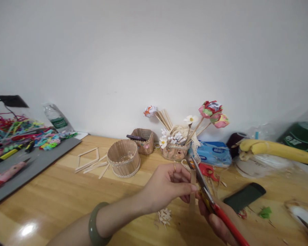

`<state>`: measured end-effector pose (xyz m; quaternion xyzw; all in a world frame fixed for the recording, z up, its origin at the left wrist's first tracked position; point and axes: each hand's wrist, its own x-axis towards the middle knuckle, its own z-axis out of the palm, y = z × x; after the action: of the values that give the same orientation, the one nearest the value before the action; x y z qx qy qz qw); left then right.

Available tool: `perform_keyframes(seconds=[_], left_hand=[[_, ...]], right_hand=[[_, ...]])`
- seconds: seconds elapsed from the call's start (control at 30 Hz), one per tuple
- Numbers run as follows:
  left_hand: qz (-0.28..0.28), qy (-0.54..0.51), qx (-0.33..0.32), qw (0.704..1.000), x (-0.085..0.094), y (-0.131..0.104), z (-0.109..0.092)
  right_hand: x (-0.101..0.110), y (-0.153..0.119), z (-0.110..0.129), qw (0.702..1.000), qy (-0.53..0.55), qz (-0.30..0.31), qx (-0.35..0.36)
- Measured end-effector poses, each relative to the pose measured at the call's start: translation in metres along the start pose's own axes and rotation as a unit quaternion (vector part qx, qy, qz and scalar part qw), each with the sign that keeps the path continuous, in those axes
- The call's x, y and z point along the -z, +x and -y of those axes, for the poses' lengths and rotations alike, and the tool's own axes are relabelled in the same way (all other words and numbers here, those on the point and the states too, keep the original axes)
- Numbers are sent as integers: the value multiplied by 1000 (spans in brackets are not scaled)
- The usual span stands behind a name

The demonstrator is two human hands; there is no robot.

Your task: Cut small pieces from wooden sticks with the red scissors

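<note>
My left hand (166,188), a green bangle (94,222) on its wrist, pinches a flat wooden stick (192,184) that stands roughly upright. Just right of it, my right hand (218,218) holds red-handled scissors (205,188), their blades pointing up and to the left beside the stick. The blades look slightly apart. Below my left hand lies a small pile of cut wooden pieces (164,216). A round basket made of sticks (123,159) stands beyond my left forearm.
Loose sticks (92,162) lie left of the basket. Behind are a smaller basket (143,141), a decorated holder with flowers (176,152) and blue tissues (215,153). Bananas (279,150) and a dark green case (246,197) are right. A grey mat (41,167) and bottle (57,118) are left.
</note>
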<state>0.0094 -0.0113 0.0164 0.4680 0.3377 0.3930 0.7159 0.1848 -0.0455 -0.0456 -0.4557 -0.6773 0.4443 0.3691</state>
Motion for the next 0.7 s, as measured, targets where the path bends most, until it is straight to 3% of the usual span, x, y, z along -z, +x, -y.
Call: perform_keyframes(seconds=[0.47, 0.7], left_hand=[[33, 86, 31, 995, 9, -4, -20], [43, 105, 42, 993, 12, -5, -25]], right_hand=[[3, 0, 12, 999, -9, 31, -21], [1, -2, 13, 999, 10, 0, -53]])
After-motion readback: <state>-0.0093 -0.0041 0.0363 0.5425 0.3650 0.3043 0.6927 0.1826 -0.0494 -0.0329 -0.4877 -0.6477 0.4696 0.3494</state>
